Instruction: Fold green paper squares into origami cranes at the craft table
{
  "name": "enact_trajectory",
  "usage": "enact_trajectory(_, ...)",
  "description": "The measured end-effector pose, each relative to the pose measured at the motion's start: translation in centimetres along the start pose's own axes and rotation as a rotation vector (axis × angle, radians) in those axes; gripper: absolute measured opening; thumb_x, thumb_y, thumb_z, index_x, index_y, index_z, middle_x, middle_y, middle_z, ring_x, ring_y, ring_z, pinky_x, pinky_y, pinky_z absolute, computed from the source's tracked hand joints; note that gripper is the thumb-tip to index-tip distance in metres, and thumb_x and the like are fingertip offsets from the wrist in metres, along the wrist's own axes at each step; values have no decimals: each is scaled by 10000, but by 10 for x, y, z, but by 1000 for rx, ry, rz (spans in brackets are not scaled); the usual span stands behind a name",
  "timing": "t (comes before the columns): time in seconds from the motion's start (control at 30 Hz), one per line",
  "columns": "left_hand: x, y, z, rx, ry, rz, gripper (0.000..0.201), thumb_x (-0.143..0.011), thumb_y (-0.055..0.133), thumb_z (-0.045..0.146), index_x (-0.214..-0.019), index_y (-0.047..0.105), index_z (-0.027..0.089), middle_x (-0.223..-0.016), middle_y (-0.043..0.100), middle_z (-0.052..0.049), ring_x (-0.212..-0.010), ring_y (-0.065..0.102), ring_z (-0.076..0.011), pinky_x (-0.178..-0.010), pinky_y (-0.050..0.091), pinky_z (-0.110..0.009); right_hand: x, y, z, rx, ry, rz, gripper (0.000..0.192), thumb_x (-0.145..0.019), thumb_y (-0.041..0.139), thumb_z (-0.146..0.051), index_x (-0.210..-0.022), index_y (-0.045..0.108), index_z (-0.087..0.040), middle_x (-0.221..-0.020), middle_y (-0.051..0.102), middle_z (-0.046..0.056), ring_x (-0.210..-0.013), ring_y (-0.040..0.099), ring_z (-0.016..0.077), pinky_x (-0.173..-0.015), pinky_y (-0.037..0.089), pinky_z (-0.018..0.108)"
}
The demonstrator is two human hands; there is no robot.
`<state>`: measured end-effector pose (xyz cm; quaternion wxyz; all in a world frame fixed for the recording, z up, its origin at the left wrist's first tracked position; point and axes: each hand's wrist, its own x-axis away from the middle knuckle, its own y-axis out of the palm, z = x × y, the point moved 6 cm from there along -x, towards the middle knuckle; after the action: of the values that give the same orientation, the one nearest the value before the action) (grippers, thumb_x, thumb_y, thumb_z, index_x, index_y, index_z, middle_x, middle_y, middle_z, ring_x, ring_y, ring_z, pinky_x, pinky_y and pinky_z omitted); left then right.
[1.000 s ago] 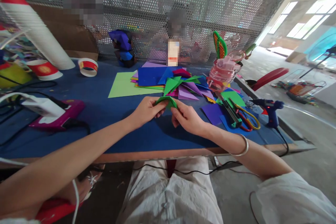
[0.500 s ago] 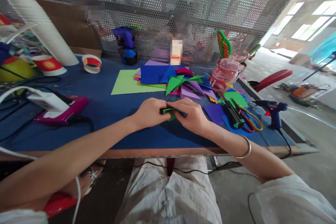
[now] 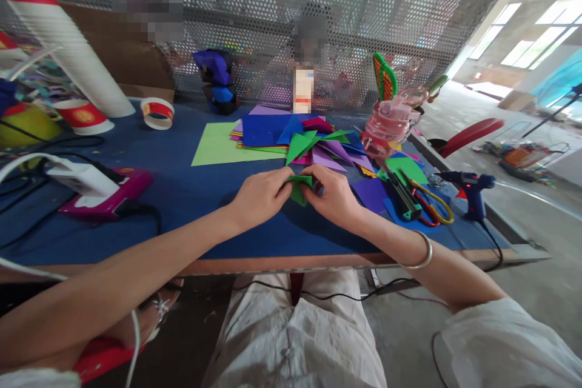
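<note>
A small folded green paper piece (image 3: 300,188) is pinched between both my hands just above the blue table (image 3: 191,194). My left hand (image 3: 261,194) grips its left side with thumb and fingers. My right hand (image 3: 334,197) holds its right side, fingers curled over it. Just beyond my hands lies a pile of folded coloured paper triangles (image 3: 318,148) on stacked coloured sheets (image 3: 259,133), with a light green sheet (image 3: 218,145) at the left.
Scissors (image 3: 430,206), a green utility knife (image 3: 402,197) and a blue glue gun (image 3: 470,191) lie right. Pink plastic containers (image 3: 391,124) stand behind them. A magenta device (image 3: 109,191), cables and red-white paper cups (image 3: 82,115) are left. People sit behind the mesh screen (image 3: 318,24).
My hands closed together over the green piece and pressed it low, then lifted slightly; the piece now shows a flap pointing down between my fingers.
</note>
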<state>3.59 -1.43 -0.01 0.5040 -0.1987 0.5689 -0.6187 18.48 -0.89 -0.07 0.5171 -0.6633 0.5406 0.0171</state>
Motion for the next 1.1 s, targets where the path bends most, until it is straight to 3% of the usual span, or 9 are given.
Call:
enact_trajectory(0.13,3,3,7,-72,36,-6,133,-942,497,184,-947,628,201,-953,753,-82,-909,722,-271,-700,430,-332,2,3,0,113,-13,-53,199,-872,629,-126,-1043,682,-213,-986,778,49,-895,699,201,-769,479,285)
enact_trajectory(0.43,5,2,8,-101,-5,-2,119,-903,552,233,-954,658,214,-917,760,-53,-876,726,-254,-687,435,-315,4,6,-12,369,-72,-101,131,-876,619,-118,-965,698,-174,-883,756,87,-838,702,228,-683,419,291)
enact_trajectory(0.6,-1,3,4,-67,-74,-44,207,-900,528,306,-1024,673,225,-839,758,-26,-772,715,-244,-634,398,-311,1,3,-7,215,31,-59,138,-850,618,-103,-929,681,-196,-869,751,44,-788,687,192,-680,416,269)
enact_trajectory(0.8,-2,13,-1,-81,-124,-144,274,-912,459,305,-797,692,216,-718,734,-68,-720,713,-266,-582,345,-323,-3,3,-4,41,81,-43,177,-801,593,-75,-902,663,-203,-828,731,12,-744,652,163,-691,414,255)
enact_trajectory(1.1,-1,15,0,-187,-175,-171,383,-997,396,327,-978,749,177,-855,789,-130,-835,760,-325,-649,425,-352,-4,3,-6,-52,89,-26,125,-793,565,-125,-859,633,-207,-795,702,8,-708,622,155,-674,408,258)
